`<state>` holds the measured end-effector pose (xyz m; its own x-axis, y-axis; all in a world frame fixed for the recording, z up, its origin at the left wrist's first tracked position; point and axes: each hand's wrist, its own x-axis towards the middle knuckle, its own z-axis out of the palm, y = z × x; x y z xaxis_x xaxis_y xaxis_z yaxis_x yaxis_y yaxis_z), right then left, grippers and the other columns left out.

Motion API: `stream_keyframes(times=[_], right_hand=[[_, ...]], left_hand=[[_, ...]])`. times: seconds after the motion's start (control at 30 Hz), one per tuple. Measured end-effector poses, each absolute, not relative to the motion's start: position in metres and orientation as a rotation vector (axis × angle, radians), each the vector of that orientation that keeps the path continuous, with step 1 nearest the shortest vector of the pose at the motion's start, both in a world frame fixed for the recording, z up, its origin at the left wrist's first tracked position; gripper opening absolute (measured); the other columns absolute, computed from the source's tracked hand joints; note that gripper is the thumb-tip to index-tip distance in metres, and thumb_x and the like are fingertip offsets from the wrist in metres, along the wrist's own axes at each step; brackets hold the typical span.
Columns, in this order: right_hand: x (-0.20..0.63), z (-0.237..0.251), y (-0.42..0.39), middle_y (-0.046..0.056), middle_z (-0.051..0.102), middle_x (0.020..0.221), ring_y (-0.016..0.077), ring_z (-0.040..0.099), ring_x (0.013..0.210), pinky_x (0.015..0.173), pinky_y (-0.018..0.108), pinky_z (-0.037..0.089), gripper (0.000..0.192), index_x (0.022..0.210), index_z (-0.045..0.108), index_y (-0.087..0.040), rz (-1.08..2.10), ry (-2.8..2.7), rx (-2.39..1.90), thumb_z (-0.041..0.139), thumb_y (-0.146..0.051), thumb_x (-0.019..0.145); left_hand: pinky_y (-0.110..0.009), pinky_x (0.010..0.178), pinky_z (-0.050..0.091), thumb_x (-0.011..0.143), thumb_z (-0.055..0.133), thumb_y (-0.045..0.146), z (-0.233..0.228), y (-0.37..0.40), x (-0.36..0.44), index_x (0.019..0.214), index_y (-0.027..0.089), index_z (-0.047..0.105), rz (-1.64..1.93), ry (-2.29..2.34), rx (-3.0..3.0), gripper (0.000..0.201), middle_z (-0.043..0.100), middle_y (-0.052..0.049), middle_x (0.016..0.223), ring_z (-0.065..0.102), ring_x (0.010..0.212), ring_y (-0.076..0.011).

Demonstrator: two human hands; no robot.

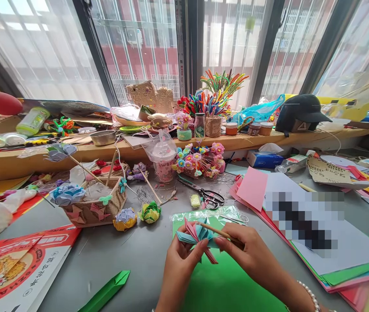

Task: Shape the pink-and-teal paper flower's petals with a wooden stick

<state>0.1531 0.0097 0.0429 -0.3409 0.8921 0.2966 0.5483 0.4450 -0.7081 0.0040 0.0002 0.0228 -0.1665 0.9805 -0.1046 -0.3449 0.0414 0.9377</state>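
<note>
My left hand (pixel 184 255) is closed on a folded paper flower (pixel 200 234) made of pink and light blue pieces. Its pointed petals stick out past my fingers. In my right hand (pixel 249 247) is a thin wooden stick (pixel 217 229), pinched so that its tip lies over the middle of the paper flower. The right fingertips also come close to the blue petals at the right side; whether they touch is hard to tell. Beneath both hands lies a green sheet (pixel 226 281). A folded green paper strip (pixel 106 292) rests on the grey table to the left.
Behind my hands are black-handled scissors (pixel 212 197) and finished paper flowers, one green and yellow (pixel 150 212). A cardboard basket (pixel 96 208) stands left. Stacked coloured paper (pixel 301 216) lies right. A cluttered wooden sill (pixel 132 151) runs along the windows.
</note>
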Motion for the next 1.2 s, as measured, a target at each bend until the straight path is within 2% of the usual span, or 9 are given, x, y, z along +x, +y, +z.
stream_keyframes(times=[0.3,0.4,0.53,0.7,0.87,1.07,1.2], right_hand=[[0.1564,0.0459,0.0174,-0.003,0.045,0.056,0.0102,0.04,0.054,0.05,0.021,0.028,0.04,0.06,0.059,-0.015,0.994,-1.975,-1.131,0.044,-0.04,0.087],[0.1551,0.0446,0.0168,-0.004,0.04,0.055,0.01,0.037,0.052,0.048,0.021,0.026,0.038,0.057,0.054,-0.015,0.932,-1.947,-1.2,0.047,-0.04,0.085],[0.1533,0.0421,0.0154,-0.005,0.036,0.055,0.0096,0.032,0.051,0.047,0.021,0.023,0.027,0.065,0.054,-0.015,0.857,-1.883,-1.314,0.055,-0.038,0.08],[0.156,0.0426,0.0177,-0.005,0.038,0.055,0.0094,0.032,0.052,0.047,0.021,0.023,0.03,0.06,0.053,-0.015,0.98,-1.869,-1.272,0.055,-0.038,0.079],[0.1575,0.0436,0.0192,-0.003,0.045,0.058,0.0102,0.038,0.055,0.05,0.021,0.026,0.029,0.064,0.058,-0.014,1.187,-1.871,-1.183,0.053,-0.037,0.081],[0.154,0.0426,0.0162,-0.004,0.041,0.057,0.0097,0.034,0.053,0.048,0.022,0.024,0.024,0.066,0.057,-0.014,1.028,-1.784,-1.376,0.059,-0.037,0.075],[0.1555,0.0405,0.0165,-0.004,0.037,0.054,0.0098,0.03,0.052,0.048,0.022,0.022,0.028,0.065,0.058,-0.013,1.071,-1.763,-1.385,0.057,-0.039,0.075]], left_hand=[[-0.027,0.069,0.05,0.055,0.078,0.031,0.0207,0.0016,0.0018,0.091,0.014,0.064,1.36,1.089,0.785,0.043,0.073,-0.006,0.082,0.066,0.082,-0.0234],[-0.026,0.069,0.05,0.054,0.078,0.03,0.0198,0.002,0.0009,0.089,0.015,0.063,1.377,1.1,0.813,0.041,0.073,-0.006,0.082,0.066,0.084,-0.0238],[-0.025,0.069,0.05,0.056,0.077,0.029,0.0169,0.0027,0.0001,0.089,0.015,0.062,1.396,1.106,0.852,0.039,0.072,-0.005,0.082,0.066,0.081,-0.0212],[-0.025,0.067,0.05,0.057,0.077,0.026,0.0159,0.0033,-0.0007,0.088,0.015,0.061,1.41,1.089,0.882,0.037,0.071,-0.004,0.08,0.065,0.08,-0.0207],[-0.025,0.065,0.052,0.055,0.078,0.026,0.0178,0.0043,-0.0026,0.085,0.014,0.062,1.37,1.053,0.831,0.036,0.071,-0.004,0.076,0.066,0.076,-0.0196],[-0.024,0.065,0.053,0.056,0.078,0.026,0.0178,0.004,-0.003,0.086,0.014,0.061,1.365,1.081,0.854,0.037,0.072,-0.004,0.075,0.066,0.075,-0.0188],[-0.024,0.063,0.052,0.057,0.078,0.026,0.0174,0.0034,-0.0025,0.086,0.014,0.061,1.368,1.081,0.883,0.037,0.072,-0.003,0.075,0.066,0.073,-0.0181]])
